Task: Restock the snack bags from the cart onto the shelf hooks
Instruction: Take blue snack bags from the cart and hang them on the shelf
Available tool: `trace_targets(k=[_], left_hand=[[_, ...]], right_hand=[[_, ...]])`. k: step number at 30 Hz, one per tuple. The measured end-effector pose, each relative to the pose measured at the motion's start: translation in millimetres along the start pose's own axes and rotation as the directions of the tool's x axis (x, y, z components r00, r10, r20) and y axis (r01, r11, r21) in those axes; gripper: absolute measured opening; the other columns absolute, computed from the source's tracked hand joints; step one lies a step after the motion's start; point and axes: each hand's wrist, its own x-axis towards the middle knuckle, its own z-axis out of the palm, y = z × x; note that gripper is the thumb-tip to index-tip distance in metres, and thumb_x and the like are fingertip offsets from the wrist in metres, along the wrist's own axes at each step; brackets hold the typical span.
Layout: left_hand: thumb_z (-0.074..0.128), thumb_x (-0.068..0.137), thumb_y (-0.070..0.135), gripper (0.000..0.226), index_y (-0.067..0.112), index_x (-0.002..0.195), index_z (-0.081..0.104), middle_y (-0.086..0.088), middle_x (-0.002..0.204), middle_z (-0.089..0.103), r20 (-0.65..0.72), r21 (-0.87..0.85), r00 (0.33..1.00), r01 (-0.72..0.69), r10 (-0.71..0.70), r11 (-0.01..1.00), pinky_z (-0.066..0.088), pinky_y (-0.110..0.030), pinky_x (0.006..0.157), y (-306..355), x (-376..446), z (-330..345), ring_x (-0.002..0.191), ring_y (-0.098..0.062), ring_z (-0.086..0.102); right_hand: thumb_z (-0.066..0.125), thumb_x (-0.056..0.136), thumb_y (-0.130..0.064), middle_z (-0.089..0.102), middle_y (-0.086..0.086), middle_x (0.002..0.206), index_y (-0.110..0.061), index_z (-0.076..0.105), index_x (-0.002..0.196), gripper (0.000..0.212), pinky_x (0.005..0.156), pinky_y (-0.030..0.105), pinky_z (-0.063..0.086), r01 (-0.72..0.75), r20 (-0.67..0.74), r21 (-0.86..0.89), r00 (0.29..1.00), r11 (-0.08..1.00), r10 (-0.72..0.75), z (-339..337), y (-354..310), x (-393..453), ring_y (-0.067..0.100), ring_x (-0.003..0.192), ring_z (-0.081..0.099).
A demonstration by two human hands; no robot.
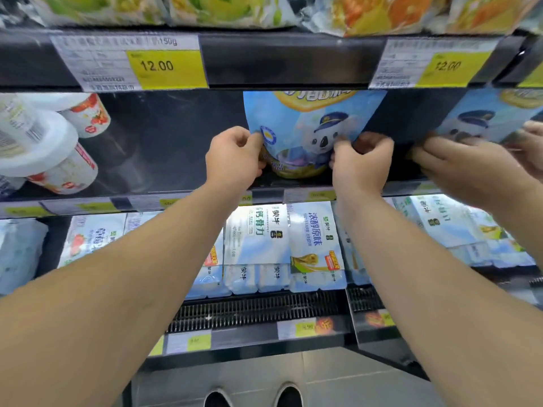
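Shoes [252,396] at 6 o'clock. Left hand [235,157] and right hand [360,164], both grips pinching koala bag [305,124] low, at 12 o'clock. Bag top hidden behind rail [291,60]; risk: blind hook miss, bag drops. Other hand [458,163] crowds 3 o'clock.

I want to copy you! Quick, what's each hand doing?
Left hand: fingers curled, pinching the left edge of the koala bag.
Right hand: fingers curled, pinching the same bag's right edge.
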Motion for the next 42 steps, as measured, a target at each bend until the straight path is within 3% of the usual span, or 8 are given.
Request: trace_targets(k=[5,9,14,18,21,28,34,42], left_hand=[[0.059,0.092,0.030,0.028,0.003,0.085,0.060,-0.018,0.091,0.072,-0.018,0.011,1.000,0.003,-0.003,1.000,0.063,-0.043,0.067,0.6,1.9,15.6,0.074,-0.030,0.074],[0.060,0.090,0.034,0.028,0.007,0.084,0.061,-0.012,0.084,0.072,0.020,0.047,1.000,-0.014,0.013,0.999,0.062,-0.044,0.071,1.3,2.4,25.0,0.070,-0.027,0.074],[0.062,0.092,0.028,0.020,0.009,0.085,0.064,-0.008,0.085,0.073,0.089,0.048,0.994,-0.075,0.071,0.996,0.062,-0.039,0.069,2.8,-0.5,19.9,0.070,-0.023,0.074],[0.061,0.093,0.022,0.011,0.029,0.089,0.069,0.007,0.083,0.073,0.147,0.020,0.963,-0.233,0.228,0.972,0.057,-0.030,0.057,11.1,-3.7,0.5,0.053,-0.015,0.064],[0.057,0.097,0.022,0.017,0.028,0.086,0.070,0.002,0.086,0.074,0.172,-0.030,0.953,-0.246,0.247,0.969,0.058,-0.029,0.058,17.9,-3.0,-1.6,0.057,-0.017,0.067],[0.063,0.094,0.024,0.011,0.021,0.097,0.073,-0.001,0.090,0.077,0.257,0.021,0.947,-0.206,0.194,0.978,0.062,-0.039,0.071,10.3,8.7,13.6,0.074,-0.023,0.075],[0.062,0.093,0.021,0.012,0.018,0.090,0.074,-0.002,0.082,0.076,0.159,0.016,0.967,-0.202,0.197,0.979,0.062,-0.036,0.066,12.4,18.6,38.8,0.067,-0.024,0.074],[0.060,0.092,0.019,0.016,0.008,0.093,0.071,-0.010,0.082,0.075,0.105,0.094,0.979,-0.185,0.175,0.978,0.062,-0.036,0.063,22.9,47.9,49.7,0.063,-0.020,0.074]], right_hand=[[0.069,0.080,-0.019,0.063,0.003,0.105,-0.020,0.052,0.098,0.025,0.076,0.032,0.053,-0.033,-0.006,-0.027,0.999,0.999,0.033,-6.0,-2.8,-1.7,0.019,0.091,0.064],[0.066,0.081,-0.017,0.063,-0.002,0.106,-0.029,0.059,0.097,0.022,0.086,0.030,0.051,0.001,0.051,-0.081,0.999,0.997,0.003,-6.8,-4.1,-6.4,0.011,0.094,0.060],[0.065,0.081,-0.018,0.061,-0.006,0.119,-0.028,0.062,0.120,0.040,0.096,0.029,0.048,0.009,0.082,-0.115,0.997,0.993,0.001,-11.8,-3.0,-11.5,0.007,0.107,0.057],[0.064,0.080,-0.018,0.062,-0.005,0.114,-0.026,0.063,0.112,0.032,0.085,0.023,0.050,0.066,0.092,-0.154,0.994,0.986,-0.052,-16.0,-4.4,-16.2,-0.004,0.089,0.059],[0.062,0.083,-0.017,0.063,-0.006,0.111,-0.027,0.065,0.106,0.025,0.073,0.012,0.046,0.129,0.147,-0.184,0.984,0.975,-0.102,-14.2,-5.5,-18.8,-0.013,0.083,0.056],[0.061,0.080,-0.015,0.061,-0.005,0.114,-0.031,0.065,0.109,0.033,0.082,0.023,0.054,0.164,0.159,-0.198,0.978,0.966,-0.134,-12.3,3.1,-26.8,-0.003,0.084,0.062],[0.059,0.078,-0.025,0.054,-0.009,0.128,-0.029,0.055,0.135,0.057,0.090,0.022,0.048,0.144,0.199,-0.211,0.975,0.967,-0.101,-15.1,7.0,-11.4,0.009,0.107,0.061],[0.062,0.080,-0.025,0.053,-0.012,0.131,-0.032,0.047,0.142,0.064,0.099,0.023,0.041,0.104,0.238,-0.241,0.970,0.965,-0.046,-2.1,2.4,17.0,0.007,0.112,0.057]])
